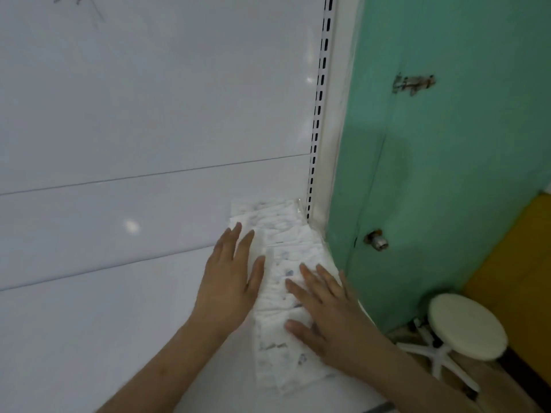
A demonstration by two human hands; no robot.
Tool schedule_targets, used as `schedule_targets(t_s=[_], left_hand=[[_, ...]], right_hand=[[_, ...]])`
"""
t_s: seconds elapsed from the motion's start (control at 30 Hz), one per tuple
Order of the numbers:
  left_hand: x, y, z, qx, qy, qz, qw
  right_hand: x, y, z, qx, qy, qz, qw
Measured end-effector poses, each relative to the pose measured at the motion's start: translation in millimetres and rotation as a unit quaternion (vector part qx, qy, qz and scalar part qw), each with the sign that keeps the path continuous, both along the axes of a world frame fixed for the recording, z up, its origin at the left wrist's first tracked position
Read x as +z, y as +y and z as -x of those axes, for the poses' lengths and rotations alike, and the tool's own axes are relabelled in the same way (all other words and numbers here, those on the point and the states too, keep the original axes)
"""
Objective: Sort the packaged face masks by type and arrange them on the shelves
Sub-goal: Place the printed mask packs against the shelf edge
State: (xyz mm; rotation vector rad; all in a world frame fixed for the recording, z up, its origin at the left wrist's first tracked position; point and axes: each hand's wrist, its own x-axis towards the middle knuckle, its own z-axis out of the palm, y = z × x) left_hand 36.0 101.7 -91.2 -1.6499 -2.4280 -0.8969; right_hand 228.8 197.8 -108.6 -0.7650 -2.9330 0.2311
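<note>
1. White shelf (89,338) w/ glossy white back panel, slotted upright (319,114) at its right end; green door (447,174) just beyond.
2. Packaged face masks (280,293): clear-wrapped white packs w/ grey print, laid overlapping in one row along the shelf's right edge, running from front to the back corner by the upright.
3. Left hand (229,281): fingers straight, close together, flat against the row's left side, touching the packs.
4. Right hand (325,308): fingers straight, slightly spread, pressing down on top of the packs near the front. Neither hand grips anything.
5. Progress, my read: one type looks placed and is being squared up. No other mask types in view, so can't tell how much sorting is left; rest of this shelf holds nothing visible.
6. Room: door has a bolt latch (414,83) and a knob (377,240); round white stool (466,326) on the floor below right, yellow wall (521,263) behind it.
</note>
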Motion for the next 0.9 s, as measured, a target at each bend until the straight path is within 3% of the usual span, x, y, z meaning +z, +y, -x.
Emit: schedule_targets(t_s=[0.1, 0.27, 0.4, 0.63, 0.7, 0.77, 0.9], left_hand=[[7, 50, 33, -0.045, 0.093, 0.052, 0.993], [-9, 73, 45, -0.069, 0.164, 0.149, 0.973], [-8, 76, 54, -0.065, 0.122, 0.126, 0.982], [10, 79, 60, -0.117, 0.049, 0.207, 0.970], [25, 72, 67, -0.107, 0.020, 0.141, 0.984], [39, 52, 72, -0.070, -0.037, 0.025, 0.997], [42, -21, 74, 0.069, -0.163, -0.121, 0.977]], right_hand=[[7, 9, 19, -0.040, 0.045, -0.024, 0.998], [2, 16, 29, -0.040, -0.021, -0.018, 0.999], [4, 17, 28, -0.054, 0.007, -0.014, 0.998], [2, 23, 31, -0.044, -0.009, 0.002, 0.999], [15, 22, 36, -0.068, 0.031, -0.009, 0.997], [38, 19, 49, -0.087, 0.134, 0.004, 0.987], [92, -3, 101, -0.043, 0.322, 0.191, 0.926]])
